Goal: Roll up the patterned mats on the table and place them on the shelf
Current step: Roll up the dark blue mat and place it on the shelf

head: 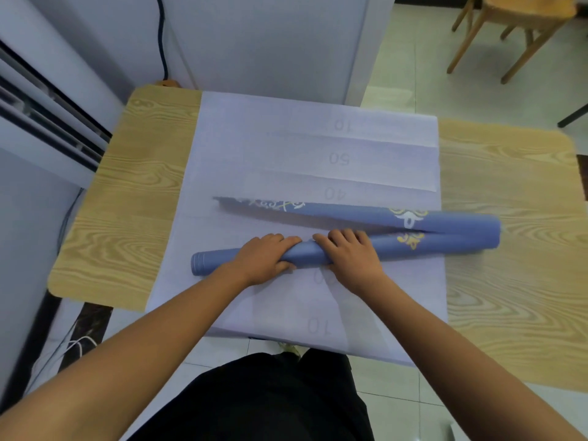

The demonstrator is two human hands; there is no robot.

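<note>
The blue patterned mat [445, 246] is lying across the middle of the frame on the white numbered sheet [286, 138] covering the bench [133, 186]. Its long axis is running left to right, rising slightly toward the right. The left grip [264, 259] and right grip [350, 257] are sitting side by side near mid-length, fingers curling over the top of the roll; the left thumb is tucking in on the lower side. The unrolled flap [350, 213] is lying just above the roll in the frame, so the coming push is probably heading upward, square across that axis, both grips sharing it equally.
</note>
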